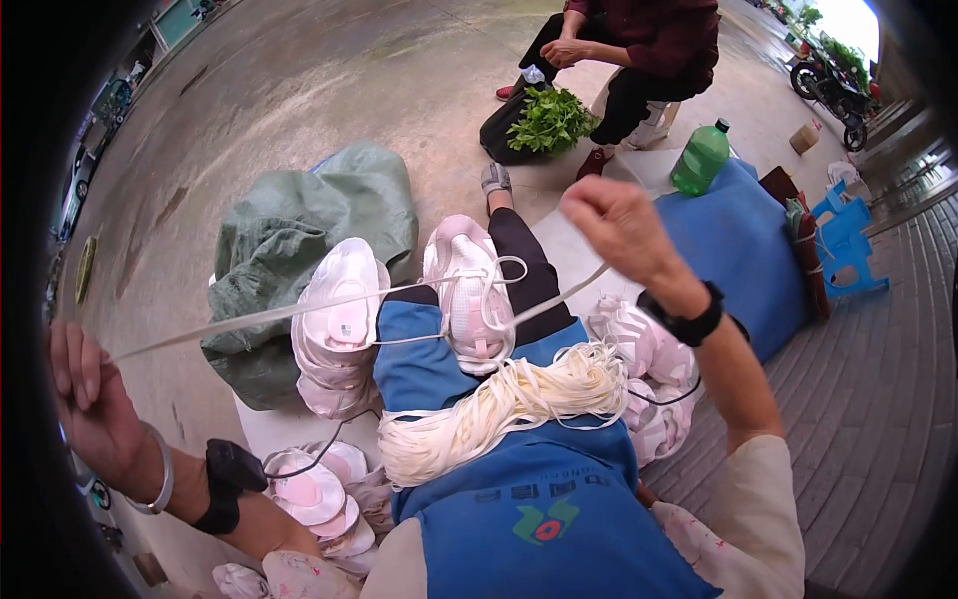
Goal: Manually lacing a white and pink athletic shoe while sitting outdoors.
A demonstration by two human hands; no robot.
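On my lap lies a pale pink and white sneaker [471, 324], with a white shoelace [269, 315] running through its upper part. My left hand [88, 404], far out at the left, is closed on one stretch of lace and holds it taut. Raised to the right of the shoe, my right hand [624, 228] is closed on the other stretch; its fingers are slightly blurred. A thick bundle of cream laces [504, 409] rests across my blue apron [529, 499], just below the sneaker.
Stacked pink-white shoe uppers [339, 319] stand left of my lap; more shoe pieces [317, 494] lie below them and others [654, 399] at my right. A green sack [309, 230] lies beyond. Ahead sits a person [639, 50] near leafy greens [549, 120] and a green bottle [702, 158].
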